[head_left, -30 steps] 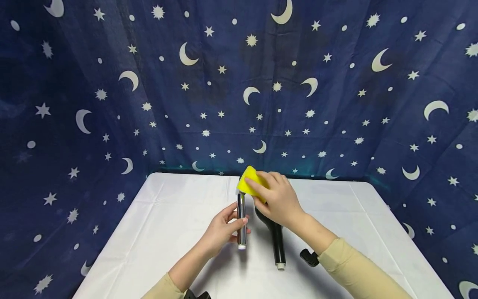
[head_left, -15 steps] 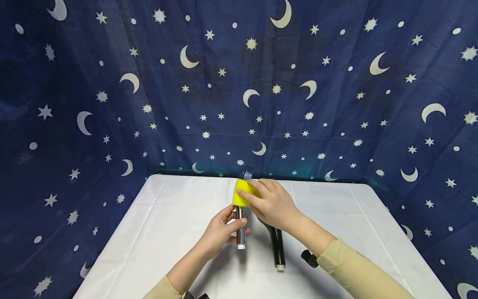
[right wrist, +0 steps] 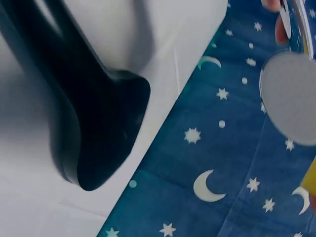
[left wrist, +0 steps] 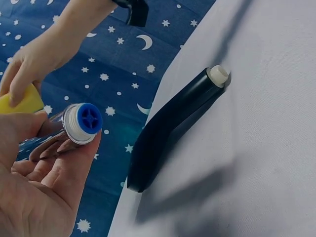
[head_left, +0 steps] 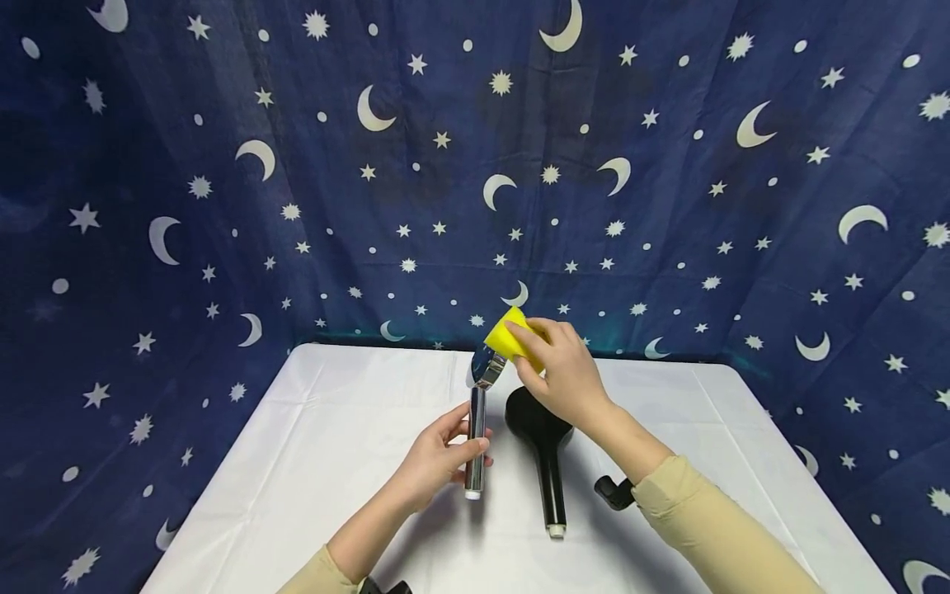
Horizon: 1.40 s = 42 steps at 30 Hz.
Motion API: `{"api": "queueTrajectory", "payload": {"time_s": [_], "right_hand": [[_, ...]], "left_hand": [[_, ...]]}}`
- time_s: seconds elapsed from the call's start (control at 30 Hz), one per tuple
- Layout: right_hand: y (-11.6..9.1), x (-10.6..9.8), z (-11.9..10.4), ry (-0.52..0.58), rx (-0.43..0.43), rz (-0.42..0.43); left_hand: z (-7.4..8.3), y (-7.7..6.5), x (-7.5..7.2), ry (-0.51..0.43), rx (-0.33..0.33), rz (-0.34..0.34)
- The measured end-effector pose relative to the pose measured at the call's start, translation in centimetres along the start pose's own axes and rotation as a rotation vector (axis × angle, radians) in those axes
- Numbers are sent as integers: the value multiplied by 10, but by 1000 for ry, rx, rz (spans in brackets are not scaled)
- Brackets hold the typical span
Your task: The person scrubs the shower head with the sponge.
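My left hand (head_left: 444, 458) grips the handle of a chrome shower head (head_left: 477, 429), held tilted above the table with its head end away from me. In the left wrist view its threaded end (left wrist: 79, 123) with a blue insert points outward past my fingers. My right hand (head_left: 566, 367) pinches a yellow sponge (head_left: 508, 337) at the upper right of the head; whether they touch I cannot tell. The grey spray face (right wrist: 289, 98) shows in the right wrist view, with only a corner of the sponge (right wrist: 310, 178) at the edge.
A black shower head (head_left: 547, 470) lies on the white-covered table (head_left: 312, 462), just right of the chrome one and beneath my right hand. Dark blue curtains (head_left: 416, 198) with moons and stars enclose the table's back and sides.
The sponge went down over the neck of the chrome shower head, then rose up and right, uncovering the head. My left hand keeps its grip almost in place.
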State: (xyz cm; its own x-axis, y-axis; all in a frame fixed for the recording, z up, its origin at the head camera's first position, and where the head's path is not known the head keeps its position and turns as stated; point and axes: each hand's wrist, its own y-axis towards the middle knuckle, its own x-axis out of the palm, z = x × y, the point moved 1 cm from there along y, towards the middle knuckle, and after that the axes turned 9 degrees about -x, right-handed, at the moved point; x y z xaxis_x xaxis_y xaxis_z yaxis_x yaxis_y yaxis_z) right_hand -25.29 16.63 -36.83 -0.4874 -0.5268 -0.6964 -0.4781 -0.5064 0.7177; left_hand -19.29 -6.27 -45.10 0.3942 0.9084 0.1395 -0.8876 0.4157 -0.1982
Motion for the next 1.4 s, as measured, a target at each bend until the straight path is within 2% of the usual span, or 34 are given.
{"api": "queueTrajectory", "payload": {"time_s": [0.2, 0.43, 0.53, 0.63, 0.8, 0.9, 1.03, 1.13, 1.2, 1.27, 1.4], "right_hand": [[-9, 6, -20, -62, -178, 8], [-25, 21, -37, -170, -402, -76], [-27, 24, -39, -193, -449, -82], [-24, 22, -36, -204, -460, -79], [-15, 11, -26, -180, -413, -43], [-7, 2, -17, -141, -343, 4], [1, -7, -2, -71, -136, 52], [1, -10, 7, 17, 29, 37], [-1, -10, 8, 73, 93, 13], [-4, -11, 7, 111, 118, -4], [-6, -11, 4, 117, 105, 7]], "left_hand": [[0, 2, -1, -11, -10, 12], [-1, 5, 1, -5, -19, 26], [-1, 5, 1, 2, -18, 32], [-1, 5, 1, 1, -17, 30], [1, 3, 0, -12, -26, -1], [3, 1, -1, -11, -19, -31], [2, -2, 0, 14, -9, -69], [0, -3, 0, 32, -6, -92], [-1, -2, 0, 41, -6, -105], [-2, -1, 0, 54, -6, -115], [-2, 1, -1, 116, 7, -119]]}}
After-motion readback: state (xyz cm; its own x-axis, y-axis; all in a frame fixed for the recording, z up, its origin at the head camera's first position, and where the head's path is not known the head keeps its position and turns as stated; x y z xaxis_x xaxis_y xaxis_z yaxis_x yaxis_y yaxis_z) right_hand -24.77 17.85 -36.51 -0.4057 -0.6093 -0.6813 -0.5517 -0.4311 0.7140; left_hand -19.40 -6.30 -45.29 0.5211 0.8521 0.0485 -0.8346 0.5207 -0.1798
